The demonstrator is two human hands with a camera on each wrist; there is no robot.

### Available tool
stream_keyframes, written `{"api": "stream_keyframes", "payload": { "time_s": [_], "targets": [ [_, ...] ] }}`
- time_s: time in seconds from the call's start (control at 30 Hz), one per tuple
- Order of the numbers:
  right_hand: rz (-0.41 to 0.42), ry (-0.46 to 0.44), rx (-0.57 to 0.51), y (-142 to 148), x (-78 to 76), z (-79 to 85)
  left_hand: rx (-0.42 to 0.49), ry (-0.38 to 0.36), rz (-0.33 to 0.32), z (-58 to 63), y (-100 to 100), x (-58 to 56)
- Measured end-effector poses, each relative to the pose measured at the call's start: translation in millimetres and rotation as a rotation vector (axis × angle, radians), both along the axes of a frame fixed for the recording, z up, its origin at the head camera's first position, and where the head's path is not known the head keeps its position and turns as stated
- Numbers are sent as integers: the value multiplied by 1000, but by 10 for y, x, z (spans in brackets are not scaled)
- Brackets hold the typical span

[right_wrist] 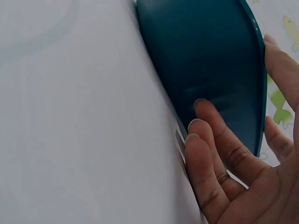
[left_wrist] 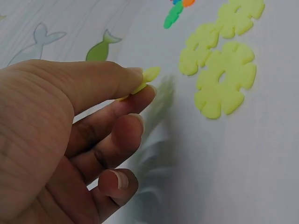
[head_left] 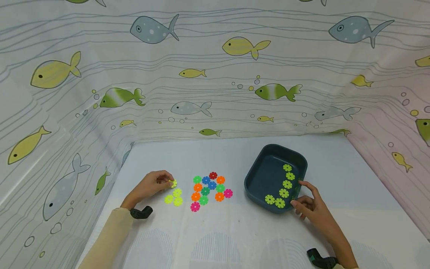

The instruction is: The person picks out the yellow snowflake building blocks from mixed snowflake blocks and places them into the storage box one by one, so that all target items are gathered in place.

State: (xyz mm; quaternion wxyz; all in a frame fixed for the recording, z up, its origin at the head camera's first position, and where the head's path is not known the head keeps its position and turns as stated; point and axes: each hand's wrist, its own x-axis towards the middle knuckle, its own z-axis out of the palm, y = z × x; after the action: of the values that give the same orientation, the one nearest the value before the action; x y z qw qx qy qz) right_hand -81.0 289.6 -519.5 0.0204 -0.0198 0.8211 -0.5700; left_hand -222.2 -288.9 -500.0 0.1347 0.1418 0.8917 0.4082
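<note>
My left hand (head_left: 155, 184) pinches a yellow flower-shaped disc (left_wrist: 150, 74) between thumb and index finger, just above the table. Beside it lie three more yellow notched discs (left_wrist: 227, 79), close together. My right hand (head_left: 310, 206) holds the near right side of a dark teal tray (head_left: 268, 172). In the right wrist view, several fingers (right_wrist: 217, 123) lie against the tray's outer wall, with other digits at its rim. Inside the tray, several yellow discs (head_left: 287, 184) form a curved line along the right and near sides.
Between the left hand and the tray lies a cluster of discs in green, blue, orange, pink and red (head_left: 205, 191). A white patterned cloth covers the table (head_left: 215, 231). Fish-printed curtains (head_left: 215, 89) rise behind and at both sides. Each wrist wears a black device (head_left: 142, 212).
</note>
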Motion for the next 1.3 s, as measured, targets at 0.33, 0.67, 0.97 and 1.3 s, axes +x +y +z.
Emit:
{"api": "stream_keyframes", "payload": {
  "time_s": [0.33,0.67,0.97,1.3],
  "targets": [
    [1,14,-1,5,-5,-22,-6,9,-6,96,116,-34],
    [5,-3,-11,14,-9,-22,-8,45,-45,157,280,-68],
    [-1,-4,-5,4,-1,-18,-12,67,-86,215,392,-97],
    [-2,11,-3,2,2,-2,-21,94,-148,255,562,-112]
  ]
}}
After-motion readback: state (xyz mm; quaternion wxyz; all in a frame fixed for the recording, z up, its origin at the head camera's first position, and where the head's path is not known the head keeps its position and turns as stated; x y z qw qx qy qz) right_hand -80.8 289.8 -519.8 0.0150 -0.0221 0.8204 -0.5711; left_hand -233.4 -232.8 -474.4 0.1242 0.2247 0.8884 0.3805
